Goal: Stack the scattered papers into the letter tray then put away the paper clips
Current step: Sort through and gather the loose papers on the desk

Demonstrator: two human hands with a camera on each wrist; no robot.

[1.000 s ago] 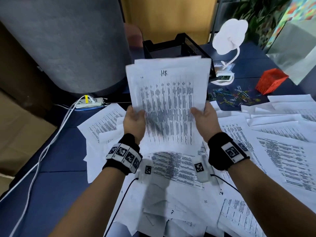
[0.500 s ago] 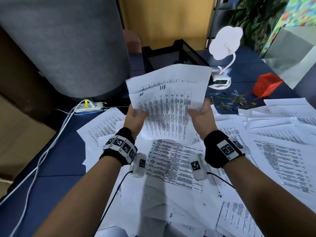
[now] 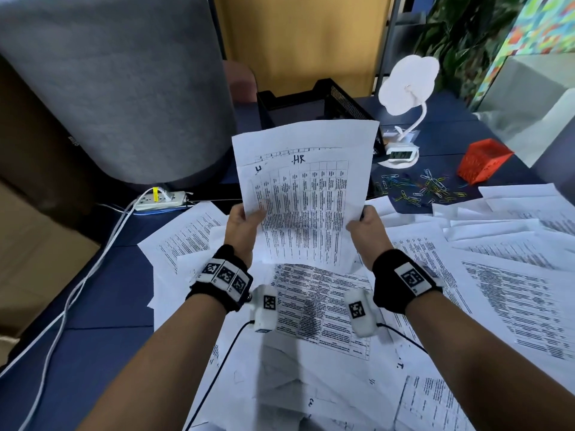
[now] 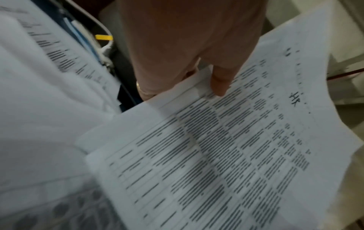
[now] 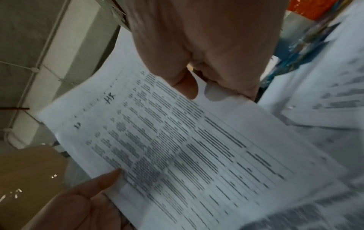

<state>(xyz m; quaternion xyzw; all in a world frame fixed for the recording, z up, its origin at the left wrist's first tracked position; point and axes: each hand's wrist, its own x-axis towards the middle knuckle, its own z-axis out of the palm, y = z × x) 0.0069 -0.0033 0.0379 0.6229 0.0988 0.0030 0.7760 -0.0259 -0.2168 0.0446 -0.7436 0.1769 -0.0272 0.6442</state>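
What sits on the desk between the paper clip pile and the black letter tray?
In the head view, a white cloud-shaped lamp with a small clock base stands between the letter tray and the paper clips; otherwise bare blue desk.

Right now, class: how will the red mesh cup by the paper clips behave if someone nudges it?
The red mesh cup already lies tipped, so it probably slides or rolls rather than topples. Open mesh suggests it is light. Paper clips beside it would likely scatter.
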